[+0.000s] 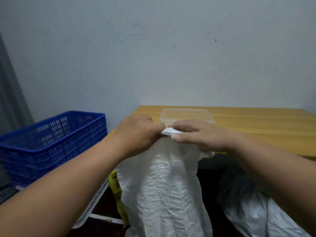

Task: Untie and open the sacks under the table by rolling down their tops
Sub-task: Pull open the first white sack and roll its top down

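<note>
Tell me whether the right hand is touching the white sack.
Touching: the head view shows the right hand pinching the white sack at its gathered top.

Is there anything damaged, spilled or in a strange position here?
Nothing is spilled or torn. The white sack is heavily creased, and both hands, left hand and right hand, pinch its top.

We're looking at a pale blue-grey wall (153,48), scuffed with dark marks, and a wooden table (256,124) pushed right up against it. On the left we've got blue perforated crates (51,139) stacked, with what may be a grey curtain (10,100) at the frame's edge. Below the tabletop it's dim, and the floor (106,199) reads dark.
</note>
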